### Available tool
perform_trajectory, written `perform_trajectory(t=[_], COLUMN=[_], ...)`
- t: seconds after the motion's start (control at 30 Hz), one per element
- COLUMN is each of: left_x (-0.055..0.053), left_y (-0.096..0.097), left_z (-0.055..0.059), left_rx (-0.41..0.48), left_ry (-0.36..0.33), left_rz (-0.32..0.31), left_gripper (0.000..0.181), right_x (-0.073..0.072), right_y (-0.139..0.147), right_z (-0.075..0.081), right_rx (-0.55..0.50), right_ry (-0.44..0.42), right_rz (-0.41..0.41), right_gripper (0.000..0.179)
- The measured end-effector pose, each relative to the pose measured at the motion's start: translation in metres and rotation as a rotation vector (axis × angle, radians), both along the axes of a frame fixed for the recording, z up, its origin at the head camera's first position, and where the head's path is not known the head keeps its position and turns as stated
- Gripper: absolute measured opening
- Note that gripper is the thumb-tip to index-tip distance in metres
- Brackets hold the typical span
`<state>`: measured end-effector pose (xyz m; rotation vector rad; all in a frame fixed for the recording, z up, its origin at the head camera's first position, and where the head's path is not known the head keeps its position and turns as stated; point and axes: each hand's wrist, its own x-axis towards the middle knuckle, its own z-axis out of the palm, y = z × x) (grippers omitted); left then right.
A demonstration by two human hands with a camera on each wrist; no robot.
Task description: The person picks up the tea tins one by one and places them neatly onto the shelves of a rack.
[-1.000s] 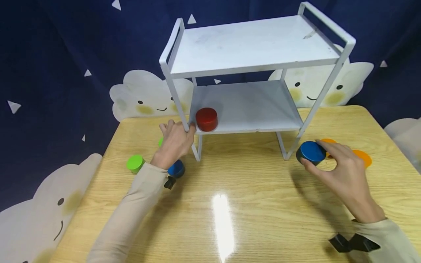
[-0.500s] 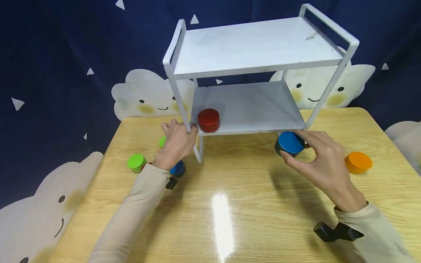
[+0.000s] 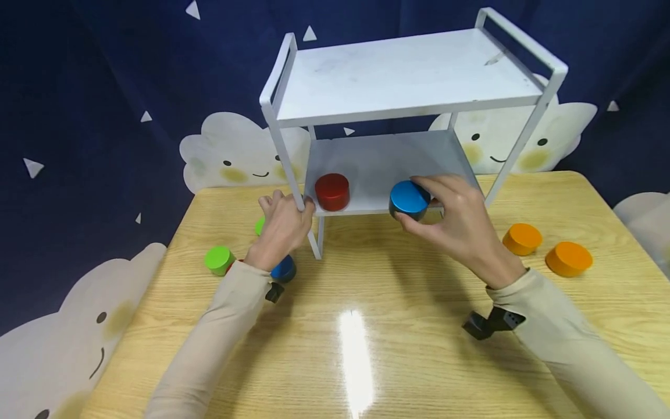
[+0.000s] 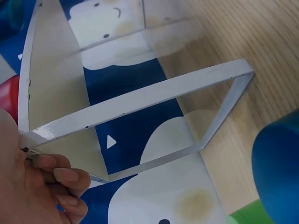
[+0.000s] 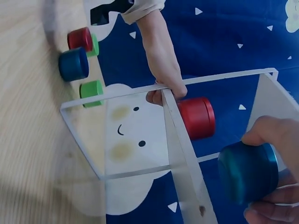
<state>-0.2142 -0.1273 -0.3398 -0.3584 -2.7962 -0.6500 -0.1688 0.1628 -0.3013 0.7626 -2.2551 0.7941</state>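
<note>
My right hand [image 3: 460, 218] pinches a blue round tin [image 3: 410, 201] between thumb and fingers, at the front edge of the white two-tier rack's [image 3: 408, 73] lower shelf. In the right wrist view that blue tin [image 5: 247, 172] is held beside the shelf edge. A red round tin [image 3: 332, 192] sits on the lower shelf at its left end. Close by it, my left hand [image 3: 285, 230] grips the rack's left front post where it meets the shelf. Curled fingers [image 4: 67, 175] show at this corner in the left wrist view.
Two orange round pieces [image 3: 522, 238] lie on the table right of the rack. On the left, partly behind my left arm, are a second blue tin [image 3: 283, 269], green pieces [image 3: 218, 260] and another red tin [image 5: 79, 38]. A dark blue curtain with clouds hangs behind.
My right hand has carried the blue tin leftward and up, from beside the orange pieces to the lower shelf's front edge. My left hand keeps its grip on the rack.
</note>
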Motion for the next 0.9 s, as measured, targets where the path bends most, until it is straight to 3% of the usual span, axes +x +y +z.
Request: perform_trajectory(t=[0.23,0.43,0.9], left_x=[0.0,0.001,0.002], left_y=[0.0,0.001,0.001], left_z=[-0.002,-0.003,0.0], left_rx=[-0.026,-0.083,-0.097], left_ry=[-0.022,-0.03,-0.049], left_rz=[0.044,0.094,0.099], left_gripper=[0.05,0.05,0.052], right_x=[-0.02,-0.029,-0.047], right_y=[-0.018,-0.027,-0.039], right_z=[0.0,-0.001,-0.003], right_rx=[-0.014,0.013,0.019], right_ry=[0.002,-0.032,-0.108], right_rz=[0.033,0.028,0.053], right_gripper=[0.048,0.048,0.048])
